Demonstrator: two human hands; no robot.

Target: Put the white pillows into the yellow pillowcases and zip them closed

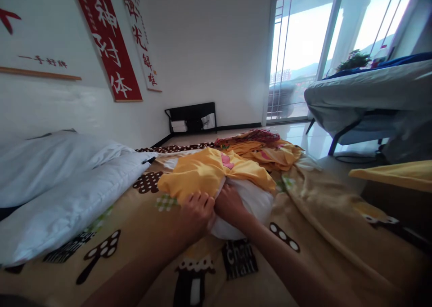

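A white pillow [251, 199] lies on the bed, partly inside a yellow pillowcase [199, 170] with a pink motif. My left hand [197, 210] is closed on the near edge of the yellow pillowcase. My right hand [229, 206] presses against the white pillow right at the pillowcase's opening, fingers tucked under the yellow cloth. Both hands touch each other at the pillow's near end.
A tan blanket [313, 235] with mushroom prints covers the bed. Two white pillows [67, 185] lie at the left by the wall. More yellow cloth [266, 152] is heaped beyond. A cot [367, 95] stands at right near the glass doors.
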